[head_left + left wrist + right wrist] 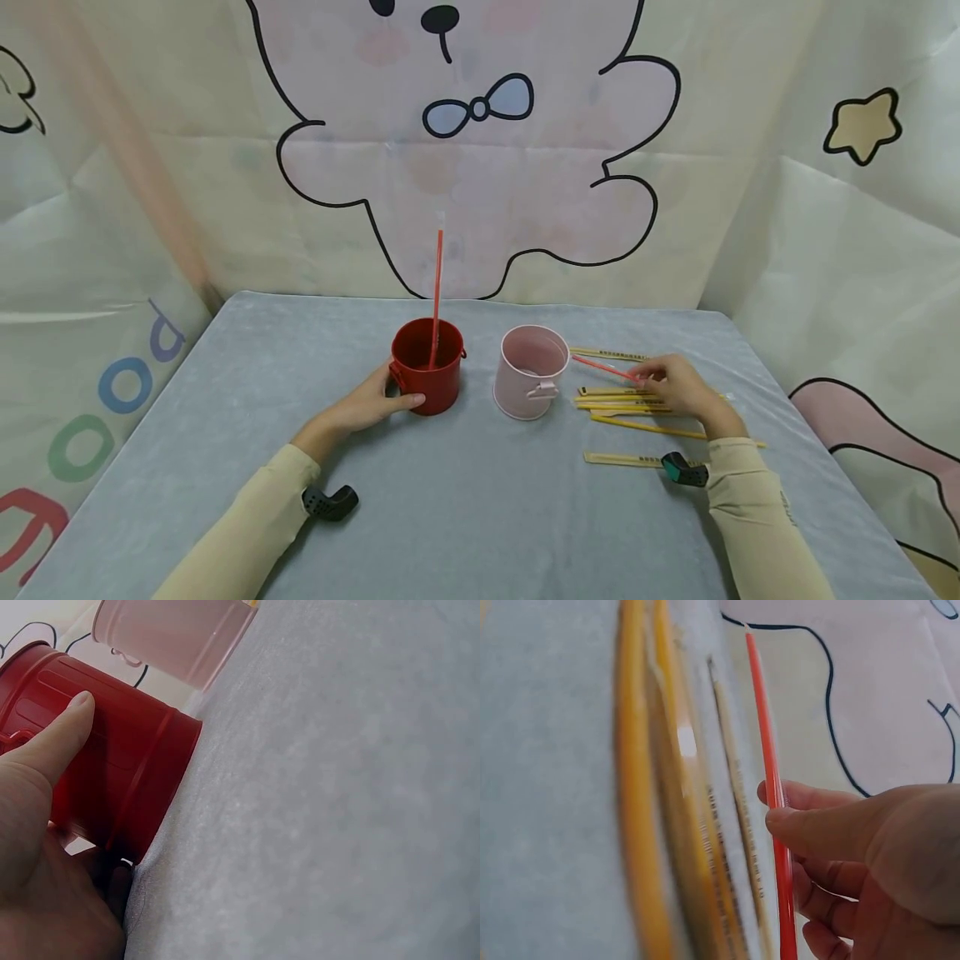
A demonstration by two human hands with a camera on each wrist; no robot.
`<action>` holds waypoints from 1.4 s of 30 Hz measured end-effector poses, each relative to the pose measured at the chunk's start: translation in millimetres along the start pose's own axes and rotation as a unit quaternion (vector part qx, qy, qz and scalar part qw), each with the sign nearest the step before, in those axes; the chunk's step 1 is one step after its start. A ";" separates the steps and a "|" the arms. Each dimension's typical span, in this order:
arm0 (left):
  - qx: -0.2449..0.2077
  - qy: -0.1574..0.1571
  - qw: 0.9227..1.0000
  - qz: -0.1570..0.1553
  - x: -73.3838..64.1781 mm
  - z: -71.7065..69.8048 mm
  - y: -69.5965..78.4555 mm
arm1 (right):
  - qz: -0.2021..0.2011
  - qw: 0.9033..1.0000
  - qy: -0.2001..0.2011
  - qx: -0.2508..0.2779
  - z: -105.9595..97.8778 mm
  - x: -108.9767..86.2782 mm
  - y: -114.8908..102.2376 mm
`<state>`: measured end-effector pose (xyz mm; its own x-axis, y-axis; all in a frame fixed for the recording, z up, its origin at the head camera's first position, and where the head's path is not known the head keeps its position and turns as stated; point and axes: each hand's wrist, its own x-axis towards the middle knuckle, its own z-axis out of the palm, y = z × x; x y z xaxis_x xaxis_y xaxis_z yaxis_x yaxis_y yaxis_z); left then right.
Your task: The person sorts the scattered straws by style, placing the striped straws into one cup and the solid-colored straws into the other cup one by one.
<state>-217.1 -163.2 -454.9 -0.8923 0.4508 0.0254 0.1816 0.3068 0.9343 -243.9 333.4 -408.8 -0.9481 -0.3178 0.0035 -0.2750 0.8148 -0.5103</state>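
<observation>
My left hand [372, 402] holds a small red bucket [442, 392] by its left side, with the thumb across its front. The bucket stands upright, and a red straw [437, 287] in a clear wrapper leans up out of it. On the right, my right hand [686, 390] pinches a second red straw [763, 727] between thumb and fingertips, just above the table. A pale pink bucket [531, 375] stands upright between the hands. Beneath and beside the right hand lie several yellow straws [645, 427] and pale wrapped sticks [618, 459] with printed lettering.
A grey-blue cloth [465, 517] covers the table. Behind it hangs a printed backdrop [480, 183], and similar sheets close off both sides. Each wrist wears a black device [330, 503].
</observation>
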 end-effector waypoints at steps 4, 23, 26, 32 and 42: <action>-0.009 0.000 1.000 -0.001 -0.4 -0.4 -0.5 | -0.007 1.000 0.015 0.002 -5.6 -1.2 -7.2; -0.003 -0.002 1.000 0.010 -2.5 -1.7 -0.6 | -0.037 0.991 0.123 0.033 -25.8 -14.5 -51.4; -0.001 -0.001 1.000 0.010 -2.0 -1.7 -0.2 | -0.058 0.987 0.147 0.039 -28.8 -17.7 -57.4; 0.000 -0.004 1.000 0.010 -1.5 -1.1 2.3 | -0.110 0.971 0.185 0.104 -37.1 -24.1 -71.6; -0.004 -0.007 1.000 0.011 -0.1 -0.4 1.5 | -0.128 0.938 0.183 0.265 -51.5 -26.4 -88.9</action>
<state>-216.9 -163.2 -453.3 -0.8820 0.4695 0.0419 0.1989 0.2902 0.9361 -202.6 294.3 -319.2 -0.8796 -0.2028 0.4303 -0.4754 0.3473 -0.8083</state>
